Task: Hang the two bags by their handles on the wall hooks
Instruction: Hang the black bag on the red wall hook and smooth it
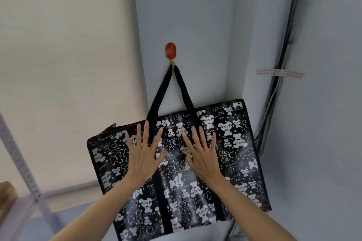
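A large black bag [235, 162] printed with white bears hangs on the grey wall, tilted down to the left. Its black handle [183, 92] loops over a small hook under a red oval wall hook plate [171, 51]. My left hand [144, 154] lies flat on the bag's front, fingers spread, holding nothing. Beside it, my right hand [202, 154] also rests flat on the bag with fingers apart. Only one bag and one hook are in view.
A metal shelf post [21, 164] slants up at the left, with a brown box [6, 193] beside it. Dark cables [278, 84] run down the wall corner at the right, under a strip of tape [280, 73].
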